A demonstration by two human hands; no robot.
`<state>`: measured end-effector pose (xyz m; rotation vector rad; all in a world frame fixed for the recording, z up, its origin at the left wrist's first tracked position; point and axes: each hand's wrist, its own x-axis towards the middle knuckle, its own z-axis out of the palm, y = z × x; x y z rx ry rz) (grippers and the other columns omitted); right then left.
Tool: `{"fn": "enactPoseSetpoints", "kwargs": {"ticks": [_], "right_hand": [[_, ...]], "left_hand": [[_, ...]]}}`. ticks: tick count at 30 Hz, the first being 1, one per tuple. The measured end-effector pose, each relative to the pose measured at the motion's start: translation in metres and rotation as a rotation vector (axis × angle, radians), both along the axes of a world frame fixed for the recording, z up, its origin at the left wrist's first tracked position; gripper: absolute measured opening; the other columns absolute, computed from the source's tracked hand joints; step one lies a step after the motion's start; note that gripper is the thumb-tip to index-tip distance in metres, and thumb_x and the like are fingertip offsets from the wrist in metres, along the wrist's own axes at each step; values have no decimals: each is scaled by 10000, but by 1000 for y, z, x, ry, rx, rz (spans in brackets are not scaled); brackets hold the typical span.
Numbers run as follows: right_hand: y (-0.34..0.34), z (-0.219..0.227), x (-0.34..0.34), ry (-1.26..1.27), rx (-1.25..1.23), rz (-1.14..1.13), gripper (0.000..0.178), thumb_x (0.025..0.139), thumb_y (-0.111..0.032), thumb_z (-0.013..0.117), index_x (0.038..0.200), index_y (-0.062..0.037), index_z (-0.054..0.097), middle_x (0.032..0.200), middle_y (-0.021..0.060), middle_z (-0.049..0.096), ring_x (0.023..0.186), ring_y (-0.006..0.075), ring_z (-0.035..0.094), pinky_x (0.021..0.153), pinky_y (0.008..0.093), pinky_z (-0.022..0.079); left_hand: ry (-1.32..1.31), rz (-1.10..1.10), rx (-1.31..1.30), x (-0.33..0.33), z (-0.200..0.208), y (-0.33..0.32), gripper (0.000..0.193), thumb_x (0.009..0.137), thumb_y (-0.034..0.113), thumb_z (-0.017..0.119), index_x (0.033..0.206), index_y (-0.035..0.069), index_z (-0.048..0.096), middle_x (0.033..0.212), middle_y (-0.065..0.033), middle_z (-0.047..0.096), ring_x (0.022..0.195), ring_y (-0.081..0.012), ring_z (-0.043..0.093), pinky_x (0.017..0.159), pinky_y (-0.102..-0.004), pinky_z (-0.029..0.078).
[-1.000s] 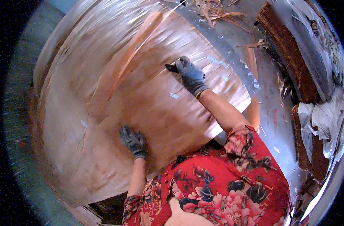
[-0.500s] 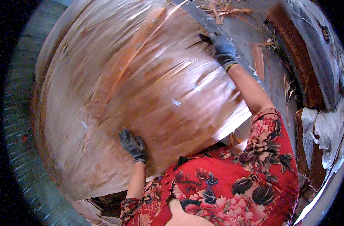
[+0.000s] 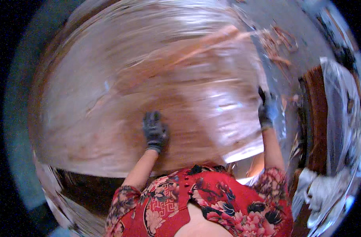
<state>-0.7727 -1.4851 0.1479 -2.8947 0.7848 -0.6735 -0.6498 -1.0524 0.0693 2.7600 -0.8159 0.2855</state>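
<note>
A broad sheet of brown wood veneer point(image 3: 180, 118) lies before me, wavy and shiny in places. My left hand point(image 3: 155, 130), in a dark grey glove, presses flat on it with the fingers stretched out. At the sheet's right edge, my right hand point(image 3: 268, 110), in a blue-grey glove, is closed round a small dark tool point(image 3: 262, 94). Only the tool's black end shows, and blur hides its kind. An orange-brown veneer strip point(image 3: 188, 49) runs slantwise across the far part of the sheet. A small pale piece of tape point(image 3: 106, 85) sticks to its left part.
Torn veneer scraps point(image 3: 281, 41) lie on the grey surface beyond the right edge. Farther right stands a dark brown stack point(image 3: 318, 118) with clear plastic film point(image 3: 338, 114) beside it. Crumpled white plastic point(image 3: 322, 191) lies at the lower right.
My view has turned, so the sheet and strip appear rotated clockwise. My right hand has come nearer along the sheet's right edge, still holding the dark tool. The left hand stays flat.
</note>
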Motion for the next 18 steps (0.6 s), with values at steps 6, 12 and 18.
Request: {"fn": "enactPoseSetpoints", "kwargs": {"ticks": [6,12,18], "right_hand": [[85,-32,-16,-54,316,158,159,858,-136,560,1008,-96,597,898,148,619,796,330,607,655,399,485],[119,-35,-22,-8,425,322,217,836,-137,600,1030,-42,601,908,168,643,812,287,642,674,357,500],[107,-29,27,88,319,356,284,826,-167,621,1081,-51,582,955,154,639,841,337,623,679,384,501]], "left_hand": [[304,-4,-131,-7,13,-83,554,768,288,567,1249,31,470,1326,-185,399,1276,-381,297,1066,-504,193],[157,-234,-422,-11,-49,-65,537,769,235,587,1252,32,469,1382,-182,360,1287,-399,297,1049,-498,238],[-70,244,-298,3,-59,51,605,767,185,589,1302,-9,381,1414,-256,256,1306,-450,223,1034,-506,239]]}}
